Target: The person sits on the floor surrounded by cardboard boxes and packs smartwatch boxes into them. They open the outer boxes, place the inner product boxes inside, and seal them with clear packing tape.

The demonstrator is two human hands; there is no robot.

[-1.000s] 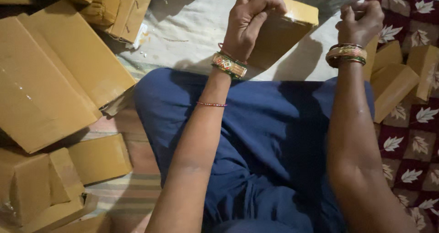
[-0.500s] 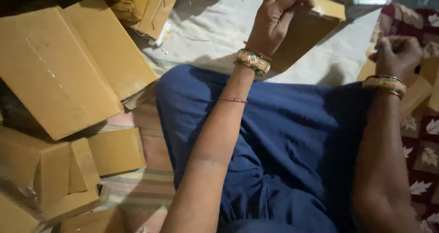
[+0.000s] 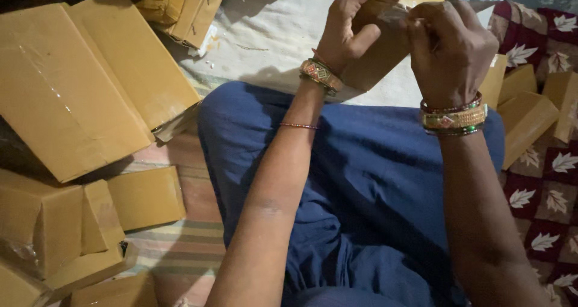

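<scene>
Cardboard box (image 3: 376, 54) gripped by both hands (image 3: 397, 33) — more boxes (image 3: 78, 96) stacked left.

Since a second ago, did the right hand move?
Yes. The right hand moved left, off the leaf-patterned cloth, and now meets the left hand on the cardboard box.

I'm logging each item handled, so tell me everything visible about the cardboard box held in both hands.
The cardboard box is small, plain brown and rectangular, held tilted above the lap. The left hand wraps its left side; the right hand pinches its upper edge, hiding much of it. A pale top corner shows above.
</scene>
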